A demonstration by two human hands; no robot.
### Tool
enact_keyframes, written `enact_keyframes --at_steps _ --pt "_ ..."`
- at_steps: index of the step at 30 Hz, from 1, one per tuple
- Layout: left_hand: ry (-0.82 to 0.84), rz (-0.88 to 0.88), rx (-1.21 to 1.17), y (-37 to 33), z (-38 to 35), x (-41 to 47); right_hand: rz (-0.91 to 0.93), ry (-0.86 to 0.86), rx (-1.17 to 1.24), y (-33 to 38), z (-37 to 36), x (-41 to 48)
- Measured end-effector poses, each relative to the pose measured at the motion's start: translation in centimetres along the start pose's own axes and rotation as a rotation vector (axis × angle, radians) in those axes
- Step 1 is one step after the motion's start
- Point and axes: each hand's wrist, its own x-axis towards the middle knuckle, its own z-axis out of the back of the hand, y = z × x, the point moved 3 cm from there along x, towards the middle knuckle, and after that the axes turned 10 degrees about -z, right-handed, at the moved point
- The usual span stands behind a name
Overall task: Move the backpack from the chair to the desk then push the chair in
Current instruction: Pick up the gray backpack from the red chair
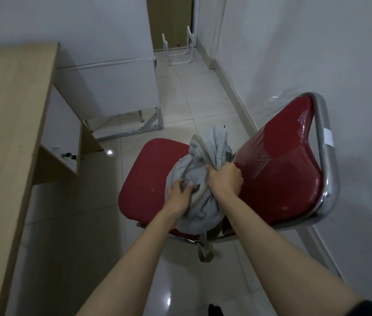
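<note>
A limp light grey backpack (pixel 205 156) with tan straps sits on the red seat of a chair (pixel 148 179), leaning toward the red backrest. My left hand (pixel 179 192) grips the bag's near left side by a strap. My right hand (pixel 225 177) is closed on bunched fabric and a strap at its right side. A tan strap end hangs below the seat's front edge. The chair has a chrome frame and stands on the tiled floor, turned away from the wooden desk (pixel 9 133) at the left.
The desk has a small drawer unit (pixel 66 137) with a key under its top. A white cabinet on a metal frame (pixel 112 92) stands behind it. A white wall runs close along the chair's right side. A white rack (pixel 178 51) stands far back.
</note>
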Motion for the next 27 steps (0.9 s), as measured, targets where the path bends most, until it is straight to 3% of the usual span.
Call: enact_keyframes --at_steps 5,8,15,21,25,27 --pt "-0.266 0.039 0.004 -2.2 1.6 -1.2 0.116 0.122 0.292 2.0 0.7 -1.5" --pt "-0.424 0.066 -0.092 -3.1 3.7 -3.0 0.162 0.300 0.508 3.9 3.3 -2.6" --pt "-0.517 -0.053 -0.337 -7.2 12.1 -7.8 0.320 0.740 0.657 11.4 10.6 -9.1" --pt "-0.448 -0.007 -0.527 -9.7 19.3 -12.5 0.393 0.880 0.748 17.7 11.5 -13.4" --pt "-0.474 0.017 -0.609 -8.6 24.4 -12.0 0.415 0.936 0.741 22.1 9.6 -14.7" --pt "-0.581 0.004 -0.639 -7.0 27.9 -10.4 0.422 0.917 0.705 24.3 8.2 -14.7"
